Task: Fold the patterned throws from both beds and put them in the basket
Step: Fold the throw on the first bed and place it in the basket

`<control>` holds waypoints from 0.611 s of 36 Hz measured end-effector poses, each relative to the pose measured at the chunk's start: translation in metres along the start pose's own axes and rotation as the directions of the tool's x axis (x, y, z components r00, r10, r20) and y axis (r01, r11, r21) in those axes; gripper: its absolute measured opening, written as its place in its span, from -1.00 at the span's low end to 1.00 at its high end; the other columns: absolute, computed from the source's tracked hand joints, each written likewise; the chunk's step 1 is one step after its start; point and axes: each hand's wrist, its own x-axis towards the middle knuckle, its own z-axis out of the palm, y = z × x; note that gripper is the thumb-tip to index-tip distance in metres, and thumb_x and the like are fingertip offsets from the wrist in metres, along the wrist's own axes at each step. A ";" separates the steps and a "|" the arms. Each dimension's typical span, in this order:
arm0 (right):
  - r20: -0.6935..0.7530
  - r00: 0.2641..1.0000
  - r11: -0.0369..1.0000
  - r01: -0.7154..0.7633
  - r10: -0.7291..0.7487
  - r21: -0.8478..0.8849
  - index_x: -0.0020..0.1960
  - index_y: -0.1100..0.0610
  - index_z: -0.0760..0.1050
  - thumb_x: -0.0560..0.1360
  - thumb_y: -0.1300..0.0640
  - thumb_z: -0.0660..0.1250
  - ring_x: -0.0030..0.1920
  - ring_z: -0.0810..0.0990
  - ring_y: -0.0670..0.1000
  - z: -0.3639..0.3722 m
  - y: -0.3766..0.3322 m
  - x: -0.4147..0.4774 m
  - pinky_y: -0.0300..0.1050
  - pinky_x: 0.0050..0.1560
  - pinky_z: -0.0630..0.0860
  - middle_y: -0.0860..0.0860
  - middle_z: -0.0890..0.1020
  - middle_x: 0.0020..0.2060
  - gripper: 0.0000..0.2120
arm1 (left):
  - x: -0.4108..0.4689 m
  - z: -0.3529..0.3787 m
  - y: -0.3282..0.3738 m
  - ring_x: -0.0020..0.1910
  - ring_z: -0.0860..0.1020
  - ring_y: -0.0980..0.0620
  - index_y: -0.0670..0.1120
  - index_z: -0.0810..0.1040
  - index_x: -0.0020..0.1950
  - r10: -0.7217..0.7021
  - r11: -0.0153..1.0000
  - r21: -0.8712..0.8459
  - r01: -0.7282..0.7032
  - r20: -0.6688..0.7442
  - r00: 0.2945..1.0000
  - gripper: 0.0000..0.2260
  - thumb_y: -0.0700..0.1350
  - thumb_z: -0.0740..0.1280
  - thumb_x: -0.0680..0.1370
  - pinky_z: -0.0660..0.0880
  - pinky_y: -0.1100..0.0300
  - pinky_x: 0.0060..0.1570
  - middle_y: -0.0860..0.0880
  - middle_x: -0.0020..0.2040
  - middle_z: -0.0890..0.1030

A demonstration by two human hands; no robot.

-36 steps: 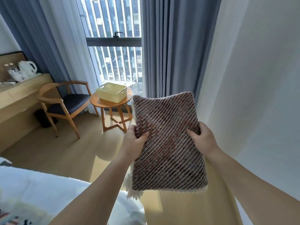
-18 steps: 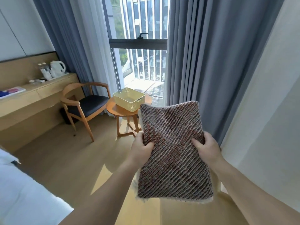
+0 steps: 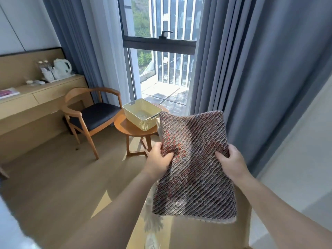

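A folded patterned throw (image 3: pixel 194 169), woven in dark brown, red and white diagonal stripes with a white fringe at its lower edge, is held flat in the air in front of me. My left hand (image 3: pixel 159 159) grips its left edge and my right hand (image 3: pixel 231 160) grips its right edge. A pale yellow perforated basket (image 3: pixel 142 114) with nothing inside stands on a small round wooden table (image 3: pixel 129 128), just beyond and left of the throw's far corner.
A wooden armchair (image 3: pixel 91 112) with a dark seat stands left of the table. A long wooden desk (image 3: pixel 36 97) with a kettle runs along the left wall. Blue curtains (image 3: pixel 242 69) hang on the right beside the window. The corner of a white bed (image 3: pixel 7 227) shows at lower left.
The view has moved closer to the table and basket, and the bed has slid out at lower left. Both hands keep the same grip on the folded throw.
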 end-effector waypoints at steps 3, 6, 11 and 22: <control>0.008 1.000 1.000 -0.013 0.013 0.006 0.17 0.07 0.47 0.56 0.16 0.30 -0.04 0.55 -0.12 0.018 0.000 0.046 -0.12 0.02 0.48 -0.16 0.57 -0.05 -0.81 | 0.051 -0.007 -0.009 0.05 0.63 0.02 0.09 0.43 0.05 -0.035 0.998 -0.045 0.036 0.019 0.999 -0.71 0.00 0.41 0.37 0.54 -0.10 0.12 -0.01 0.04 0.65; 0.016 1.000 1.000 -0.011 0.011 0.010 0.19 0.07 0.50 0.56 0.15 0.30 0.00 0.58 -0.09 0.043 -0.004 0.099 -0.13 0.00 0.52 -0.09 0.62 0.00 -0.79 | 0.105 -0.019 -0.012 0.04 0.62 0.00 0.08 0.43 0.02 -0.033 0.996 -0.082 0.034 0.003 0.999 -0.65 0.07 0.43 0.30 0.53 -0.13 0.12 -0.03 0.04 0.65; 0.019 1.000 1.000 -0.001 0.001 -0.013 0.22 0.08 0.49 0.55 0.18 0.32 0.00 0.59 -0.05 0.091 -0.022 0.184 -0.17 -0.01 0.50 -0.04 0.61 0.02 -0.76 | 0.185 -0.048 -0.009 0.03 0.62 -0.03 0.03 0.40 -0.01 -0.042 0.990 -0.136 0.041 0.001 0.999 -0.76 -0.20 0.42 0.49 0.54 -0.10 0.13 -0.05 0.01 0.62; 0.053 0.999 0.999 0.011 -0.008 -0.046 0.17 0.07 0.51 0.54 0.20 0.31 -0.04 0.59 -0.03 0.176 -0.054 0.331 -0.12 -0.05 0.49 -0.03 0.63 -0.04 -0.79 | 0.333 -0.100 -0.015 -0.06 0.59 0.13 0.04 0.42 0.02 -0.047 0.992 -0.117 0.036 -0.092 0.995 -0.74 -0.19 0.45 0.48 0.53 0.20 -0.01 0.09 -0.06 0.60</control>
